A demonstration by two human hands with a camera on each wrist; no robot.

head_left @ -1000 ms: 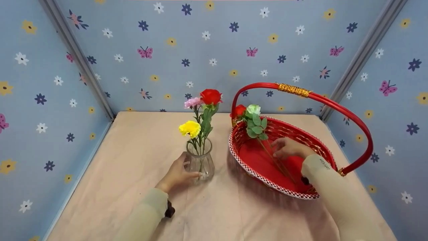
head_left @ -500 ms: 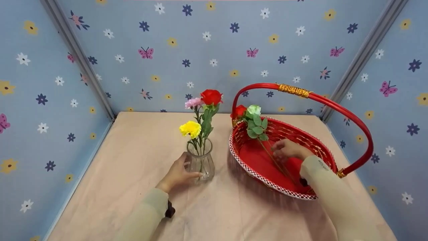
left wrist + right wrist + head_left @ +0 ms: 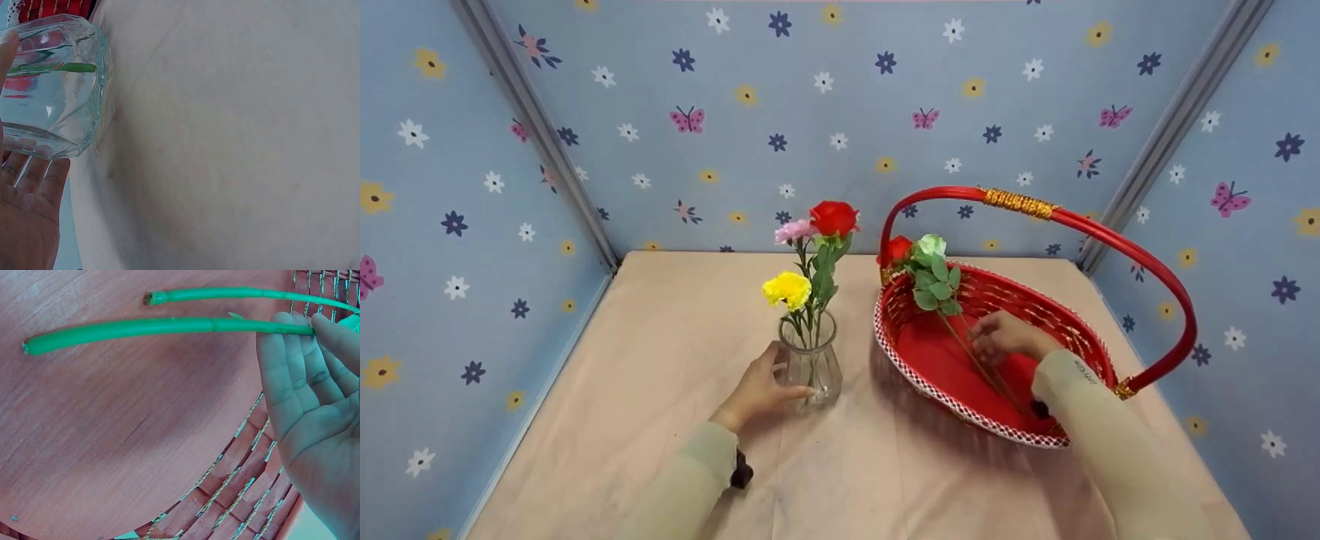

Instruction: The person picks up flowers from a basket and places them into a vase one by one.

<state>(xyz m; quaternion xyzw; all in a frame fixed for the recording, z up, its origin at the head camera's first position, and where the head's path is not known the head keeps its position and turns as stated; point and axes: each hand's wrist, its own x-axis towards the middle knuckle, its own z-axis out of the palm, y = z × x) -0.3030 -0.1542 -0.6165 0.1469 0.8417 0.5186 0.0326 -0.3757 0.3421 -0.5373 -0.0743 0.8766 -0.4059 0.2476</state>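
My left hand (image 3: 761,386) holds the clear glass vase (image 3: 826,375) from its left side, thumb in front and fingers behind. In the vase stand a red rose (image 3: 834,218), a pink carnation (image 3: 793,231) and a yellow carnation (image 3: 787,289). The left wrist view shows the vase's thick glass base (image 3: 84,112) and a green stem end inside. Over the red basket (image 3: 952,405), my right hand (image 3: 1009,334) pinches a green stem (image 3: 140,329) between thumb and fingertips. It appears to belong to the white rose (image 3: 931,246). A second stem (image 3: 225,293) lies alongside, unheld.
Another red rose (image 3: 897,249) leans at the basket's far left rim. The basket's tall red handle (image 3: 1140,259) arches over my right hand. Patterned blue panels (image 3: 840,105) wall in the table (image 3: 675,322) at the back and both sides.
The right hand has shifted very slightly within the basket, and the white rose's head has moved a touch to the right. The left hand and vase have stayed in place.
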